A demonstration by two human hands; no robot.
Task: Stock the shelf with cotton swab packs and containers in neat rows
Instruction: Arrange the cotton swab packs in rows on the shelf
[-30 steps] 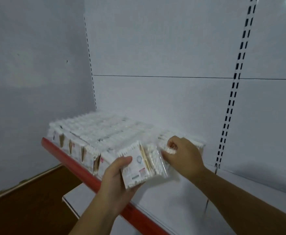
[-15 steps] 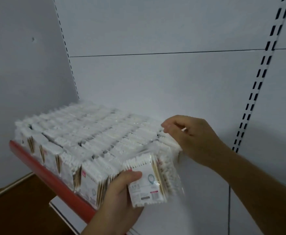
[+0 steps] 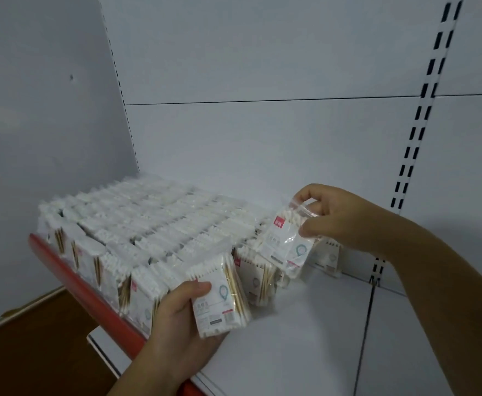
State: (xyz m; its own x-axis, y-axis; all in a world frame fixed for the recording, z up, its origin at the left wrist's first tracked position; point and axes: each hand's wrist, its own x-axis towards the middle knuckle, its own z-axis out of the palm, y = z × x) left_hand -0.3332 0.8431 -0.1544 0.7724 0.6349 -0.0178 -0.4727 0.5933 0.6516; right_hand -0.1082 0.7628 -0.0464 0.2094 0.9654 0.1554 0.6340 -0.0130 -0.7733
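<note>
In the head view, at lower centre, the left hand (image 3: 182,318) grips a stack of cotton swab packs (image 3: 220,298) upright above the shelf (image 3: 305,324). Right of centre, the right hand (image 3: 337,215) pinches a single pack (image 3: 287,242) by its top, long axis tilted off upright, label towards the camera. It is best set down upright, flush against the stocked rows (image 3: 148,218).

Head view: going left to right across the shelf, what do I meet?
In order: stocked rows of swab packs → left hand → left-hand pack, gripped → right-hand pack, pinched → right hand → slotted upright.
</note>
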